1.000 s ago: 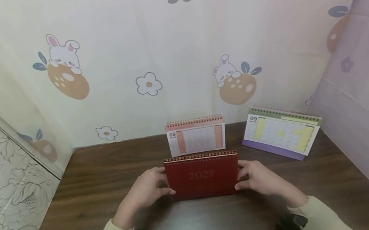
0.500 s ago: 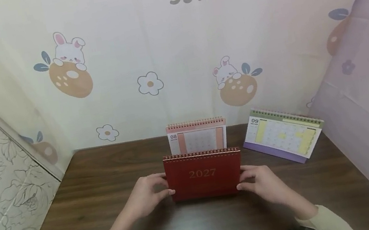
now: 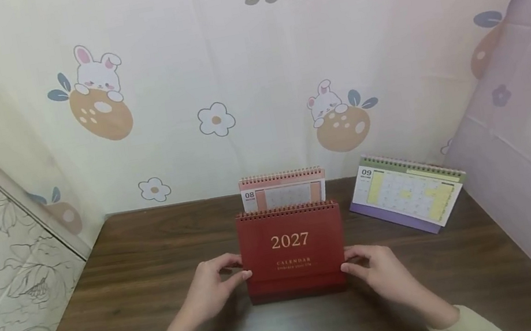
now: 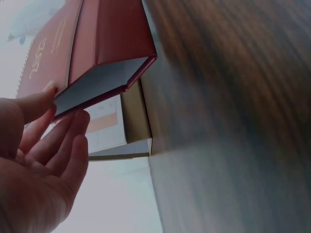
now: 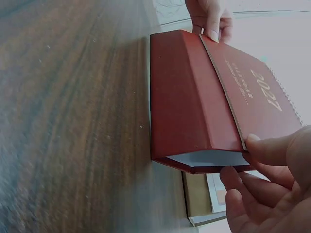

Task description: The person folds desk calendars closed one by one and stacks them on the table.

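L hand (image 3: 210,292) & R hand (image 3: 383,271) pinch red 2027 cal. (image 3: 293,251) at opp. side edges, in front of pink-topped cal. (image 3: 287,194); prob. resting on bench (image 3: 154,254), base contact unclear.

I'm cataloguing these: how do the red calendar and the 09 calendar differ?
The red calendar shows a cover; the 09 calendar, a month page.
The left hand and right hand hold the red calendar; neither touches the 09 calendar.
Both are spiral-bound along the top.

Brown wood-grain table (image 3: 162,241) under a red calendar (image 3: 293,251), a pink-topped calendar (image 3: 285,192) and a green-topped calendar (image 3: 407,192).
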Available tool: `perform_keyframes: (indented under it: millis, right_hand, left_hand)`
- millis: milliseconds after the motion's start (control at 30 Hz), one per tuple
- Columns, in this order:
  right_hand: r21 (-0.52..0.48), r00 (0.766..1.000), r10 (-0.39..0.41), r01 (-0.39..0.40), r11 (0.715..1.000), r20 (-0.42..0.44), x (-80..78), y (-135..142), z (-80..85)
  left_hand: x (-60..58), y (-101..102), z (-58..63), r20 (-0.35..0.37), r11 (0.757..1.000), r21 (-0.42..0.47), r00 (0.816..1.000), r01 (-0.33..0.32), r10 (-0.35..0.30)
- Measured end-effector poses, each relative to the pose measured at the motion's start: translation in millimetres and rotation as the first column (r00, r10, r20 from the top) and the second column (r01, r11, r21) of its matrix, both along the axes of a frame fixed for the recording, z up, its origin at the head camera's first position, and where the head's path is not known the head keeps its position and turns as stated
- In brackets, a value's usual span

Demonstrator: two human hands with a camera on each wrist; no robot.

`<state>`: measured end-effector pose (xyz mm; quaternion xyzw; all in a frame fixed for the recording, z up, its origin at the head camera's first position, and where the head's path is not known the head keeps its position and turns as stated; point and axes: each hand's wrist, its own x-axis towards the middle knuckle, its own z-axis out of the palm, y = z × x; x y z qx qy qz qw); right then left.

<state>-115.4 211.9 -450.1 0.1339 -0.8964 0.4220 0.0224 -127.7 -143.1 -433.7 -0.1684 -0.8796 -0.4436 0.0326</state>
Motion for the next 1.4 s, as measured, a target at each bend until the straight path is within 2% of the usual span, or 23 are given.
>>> perform_keyframes:
  millis: [133,300,567,733,933,1067,1233,1400]
  right_hand:
    - [-0.018,0.999,-0.034,0.034,0.999,0.023,0.8,-3.3,-3.4]
    - [-0.053,0.992,-0.068,0.074,0.996,0.110,2.9,-6.0,-4.6]
    - [-0.025,0.972,-0.098,0.105,0.994,0.214,6.7,-11.5,-7.0]
    - [0.064,0.971,-0.110,0.098,0.993,0.211,7.4,-15.5,-7.4]
    - [0.174,0.979,-0.095,0.064,0.983,0.178,6.6,-19.1,-8.0]
    - [0.201,0.984,-0.085,0.053,0.978,0.154,4.7,-20.4,-9.1]
    - [0.231,0.987,-0.071,0.035,0.972,0.147,5.5,-20.2,-9.5]
    - [0.230,0.988,-0.048,0.014,0.973,0.146,8.1,-19.1,-10.2]
  left_hand:
    - [1.6,3.7,-3.3,0.029,0.999,0.023,0.999,-0.024,0.024]
    - [2.6,6.1,-9.5,0.070,0.999,0.033,0.997,-0.013,0.011]
    - [0.1,8.1,-18.3,0.151,0.999,-0.035,0.988,-0.035,0.040]
    - [-1.5,9.8,-23.3,0.129,0.998,-0.055,0.991,-0.027,0.034]
    - [-3.0,13.7,-27.1,0.115,0.991,-0.125,0.992,-0.040,0.054]
    - [-4.3,15.0,-27.0,0.107,0.986,-0.158,0.992,-0.053,0.070]
    - [-4.8,15.7,-28.7,0.135,0.979,-0.198,0.988,-0.051,0.079]
    - [-3.1,14.7,-31.3,0.134,0.975,-0.221,0.990,-0.017,0.047]
